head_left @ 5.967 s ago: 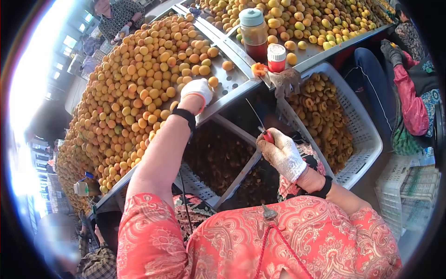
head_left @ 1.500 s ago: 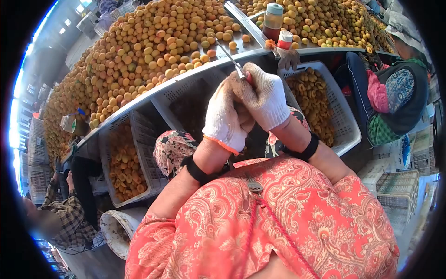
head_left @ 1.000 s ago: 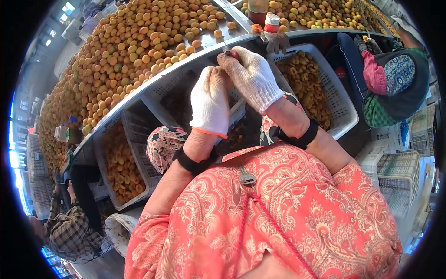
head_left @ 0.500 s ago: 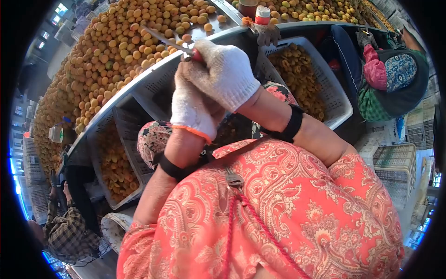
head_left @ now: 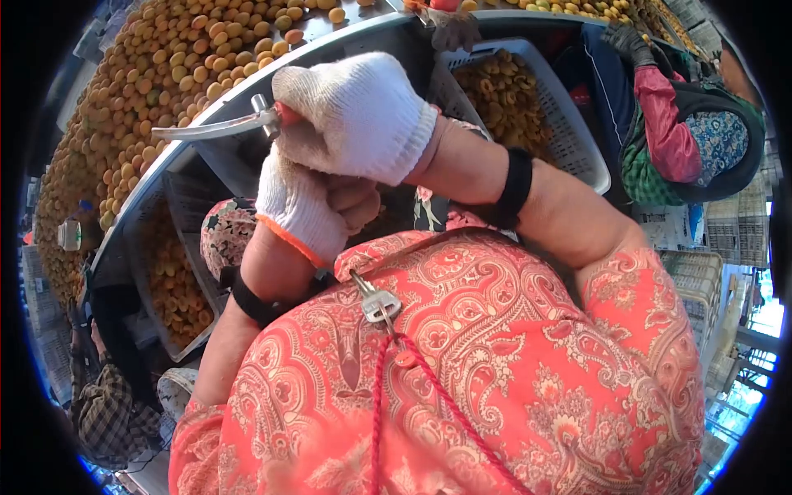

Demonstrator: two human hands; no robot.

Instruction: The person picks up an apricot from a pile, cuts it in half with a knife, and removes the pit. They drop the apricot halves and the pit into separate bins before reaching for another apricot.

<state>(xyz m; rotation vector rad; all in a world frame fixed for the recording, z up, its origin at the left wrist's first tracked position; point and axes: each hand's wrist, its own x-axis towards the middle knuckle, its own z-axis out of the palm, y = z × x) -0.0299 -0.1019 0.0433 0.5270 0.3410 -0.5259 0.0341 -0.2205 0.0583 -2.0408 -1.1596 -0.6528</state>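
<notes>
My right hand [head_left: 351,115], in a white knit glove, is closed round the red handle of a metal tool [head_left: 219,130]. Its long, tapered blade points left over the edge of the metal table [head_left: 239,92]. Below it, my left hand [head_left: 301,202], in a white glove with an orange cuff, presses against the right. Its bare fingertips curl inward, and whatever lies in its palm is hidden. Beyond the hands, whole orange-yellow apricots [head_left: 190,70] are heaped on the table.
A crate [head_left: 582,136] of split apricots stands to the right, another [head_left: 196,345] at lower left. A dark glove [head_left: 454,31] is at the table edge. Co-workers sit at right [head_left: 697,124] and lower left [head_left: 107,408]. A key [head_left: 379,305] hangs on my chest.
Both hands have come closer to my body and to the left, and the tool's blade has swung to point left. The view has tilted, so the table appears higher.
</notes>
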